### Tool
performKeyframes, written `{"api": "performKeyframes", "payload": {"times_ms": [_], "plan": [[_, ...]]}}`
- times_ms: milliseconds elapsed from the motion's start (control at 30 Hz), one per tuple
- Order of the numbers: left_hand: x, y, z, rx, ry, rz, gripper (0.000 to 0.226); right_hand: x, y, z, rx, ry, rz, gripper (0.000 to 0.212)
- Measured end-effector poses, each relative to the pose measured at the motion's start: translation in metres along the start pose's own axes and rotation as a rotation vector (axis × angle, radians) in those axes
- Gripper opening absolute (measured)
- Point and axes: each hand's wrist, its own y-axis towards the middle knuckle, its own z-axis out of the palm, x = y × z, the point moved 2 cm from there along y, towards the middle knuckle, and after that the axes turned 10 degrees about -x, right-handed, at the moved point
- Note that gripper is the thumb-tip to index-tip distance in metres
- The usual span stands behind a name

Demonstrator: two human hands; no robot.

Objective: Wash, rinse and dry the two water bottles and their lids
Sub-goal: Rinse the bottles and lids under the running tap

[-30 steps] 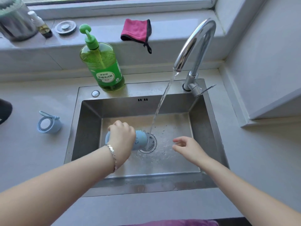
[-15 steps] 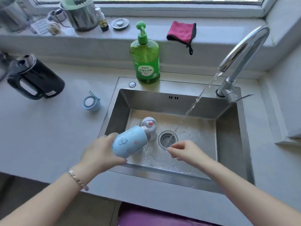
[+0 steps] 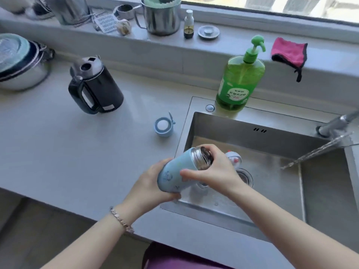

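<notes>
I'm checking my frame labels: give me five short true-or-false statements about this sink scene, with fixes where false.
1. The left hand and right hand both grip the blue bottle. True.
2. The blue bottle is capped. False: its mouth is open; a blue lid sits on the counter.
3. The tap is off. False: water streams into the sink.
4. The green soap bottle stands on the sink's rim. True.
5. The pink cloth lies in the sink. False: it lies on the window ledge.
</notes>
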Motion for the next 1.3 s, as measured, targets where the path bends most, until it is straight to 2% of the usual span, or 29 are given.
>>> {"api": "performKeyframes", "payload": {"times_ms": [100, 200, 300, 467, 567, 633, 733, 867, 933, 1033, 1133, 1300], "plan": [[0.033, 0.013, -0.026, -0.052, 0.074, -0.089, 0.077, 0.019, 0.020, 0.045, -0.040, -0.188, -0.232, 0.060], [0.064, 0.020, -0.052, -0.114, 0.067, -0.223, 0.049, 0.027, 0.051, 0.088, -0.009, -0.416, -0.382, 0.071], [0.083, 0.019, -0.065, -0.101, 0.071, -0.264, 0.030, 0.024, 0.079, 0.115, 0.015, -0.586, -0.373, 0.072], [0.097, 0.013, -0.061, -0.043, 0.057, -0.286, 0.019, 0.025, 0.097, 0.135, 0.022, -0.717, -0.374, 0.084], [0.096, 0.013, -0.052, -0.001, 0.068, -0.280, 0.017, 0.025, 0.094, 0.135, 0.055, -0.704, -0.350, 0.104], [0.092, 0.015, -0.043, 0.016, 0.075, -0.274, 0.016, 0.017, 0.087, 0.119, 0.061, -0.629, -0.302, 0.109], [0.077, 0.020, -0.024, 0.060, 0.094, -0.241, 0.016, -0.012, 0.075, 0.072, 0.081, -0.551, -0.247, 0.095], [0.040, 0.032, 0.015, 0.145, 0.174, -0.170, 0.021, -0.070, 0.057, -0.009, 0.143, -0.657, -0.045, 0.051], [0.015, 0.044, 0.040, 0.191, 0.206, -0.109, 0.024, -0.097, 0.048, -0.045, 0.137, -0.695, 0.066, 0.037], [-0.018, 0.072, 0.088, 0.220, 0.318, 0.010, 0.038, -0.131, 0.035, -0.091, 0.098, -0.699, 0.186, 0.031], [-0.038, 0.104, 0.141, 0.181, 0.388, 0.111, 0.059, -0.162, 0.028, -0.125, 0.078, -0.679, 0.236, 0.030], [-0.050, 0.135, 0.208, 0.222, 0.363, 0.040, 0.087, -0.198, 0.032, -0.165, 0.097, -0.702, 0.241, 0.030]]}}
